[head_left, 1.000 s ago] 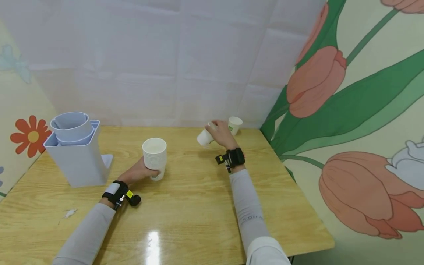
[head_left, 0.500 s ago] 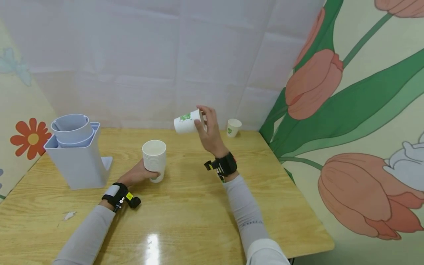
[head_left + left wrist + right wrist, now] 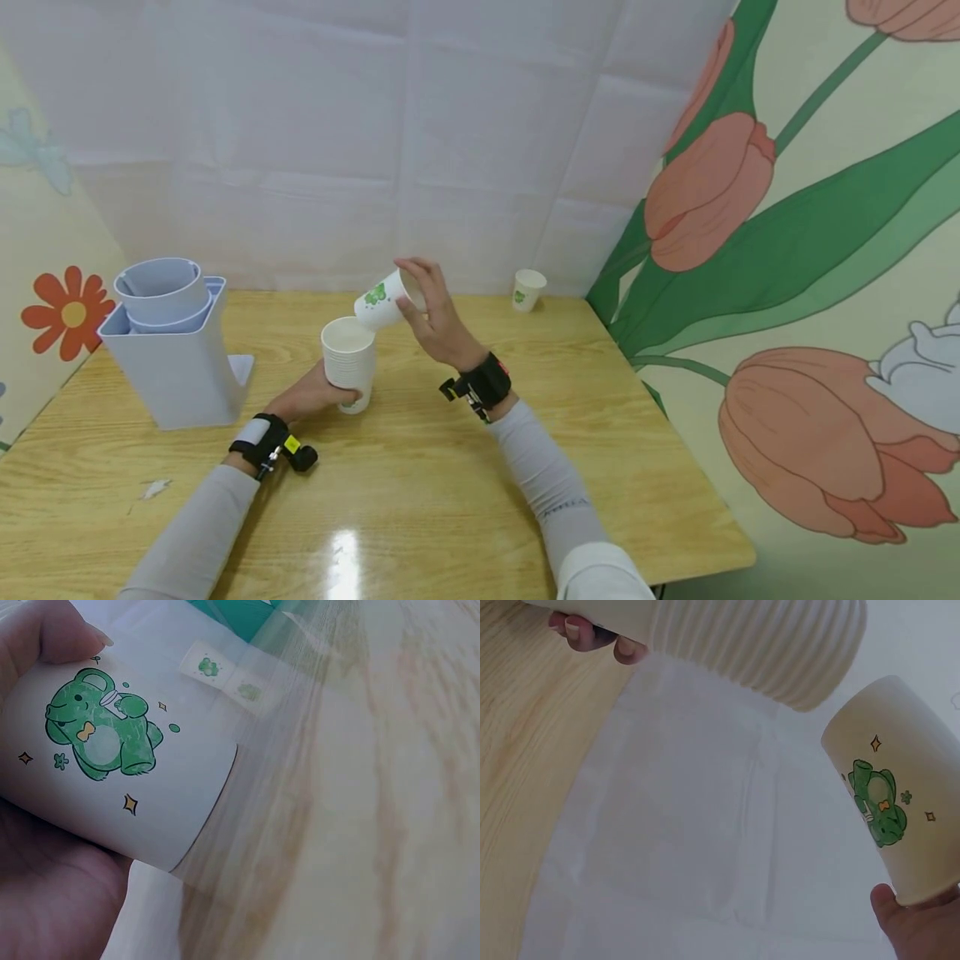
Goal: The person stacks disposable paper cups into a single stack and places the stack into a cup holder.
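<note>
My left hand (image 3: 309,395) grips a stack of white paper cups (image 3: 351,358) low down, mouth up, on the wooden table. In the left wrist view, the lowest cup of the stack (image 3: 105,742) shows a green cartoon animal. My right hand (image 3: 442,325) pinches a single paper cup (image 3: 380,300) near its rim, tilted with its base toward the stack's mouth. The right wrist view has this cup (image 3: 900,780) close beside the stack's ribbed rims (image 3: 757,645). Another paper cup (image 3: 528,289) stands upright at the table's back right.
A pale plastic bin (image 3: 180,367) holding a round pale container (image 3: 161,287) stands at the left of the table (image 3: 450,500). Behind the table hangs a white sheet (image 3: 300,167). A painted wall (image 3: 810,275) borders the right side.
My right hand has lifted the single cup off the table at back right and carried it left to the stack's mouth. The left hand and its stack have stayed in place.
</note>
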Motion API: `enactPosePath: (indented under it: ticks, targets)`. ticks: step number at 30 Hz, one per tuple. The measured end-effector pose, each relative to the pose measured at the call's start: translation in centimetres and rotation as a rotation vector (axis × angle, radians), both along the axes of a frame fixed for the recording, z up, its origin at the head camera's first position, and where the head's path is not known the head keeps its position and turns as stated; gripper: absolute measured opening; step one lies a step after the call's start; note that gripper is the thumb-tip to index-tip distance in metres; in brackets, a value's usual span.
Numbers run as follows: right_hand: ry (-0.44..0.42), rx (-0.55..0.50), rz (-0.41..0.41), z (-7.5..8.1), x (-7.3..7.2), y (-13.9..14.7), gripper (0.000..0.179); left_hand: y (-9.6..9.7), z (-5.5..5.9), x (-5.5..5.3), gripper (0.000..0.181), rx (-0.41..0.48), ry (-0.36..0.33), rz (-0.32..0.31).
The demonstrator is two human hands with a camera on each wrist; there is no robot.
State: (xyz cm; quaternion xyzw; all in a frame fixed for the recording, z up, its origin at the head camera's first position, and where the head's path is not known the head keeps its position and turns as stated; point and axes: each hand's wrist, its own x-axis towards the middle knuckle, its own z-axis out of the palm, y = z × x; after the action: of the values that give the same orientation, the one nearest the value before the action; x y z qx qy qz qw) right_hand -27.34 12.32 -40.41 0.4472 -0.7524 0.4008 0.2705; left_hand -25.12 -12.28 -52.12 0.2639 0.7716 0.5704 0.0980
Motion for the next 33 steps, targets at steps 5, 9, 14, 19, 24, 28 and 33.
enactPosePath:
  ticks: [5,9,14,19,24,28,33]
  targets:
    - [0.027,0.007,0.032,-0.4,0.2,-0.8,0.072,0.0,0.1,-0.1,0.074,0.012,-0.007,0.001]
    - [0.043,-0.001,0.055,-0.7,0.4,-1.3,0.07,-0.1,0.0,-0.2,0.074,0.023,0.0,-0.011]
    - [0.038,0.074,0.092,-1.3,0.6,-2.1,0.067,-0.2,-0.3,-0.2,0.072,0.028,0.007,-0.018]
    - [0.038,0.148,0.129,-1.7,0.8,-2.7,0.06,-0.1,-0.3,-0.2,0.071,0.034,0.011,-0.016]
    - [0.053,0.209,0.121,-1.9,0.9,-3.0,0.059,-0.1,-0.2,-0.3,0.07,0.04,0.02,-0.029]
    - [0.066,0.228,0.127,-1.9,1.0,-3.4,0.065,-0.2,0.0,-0.4,0.068,0.042,0.022,-0.03]
    - [0.075,0.244,0.155,-2.2,1.2,-3.8,0.072,-0.2,-0.1,-0.4,0.068,0.045,0.027,-0.037]
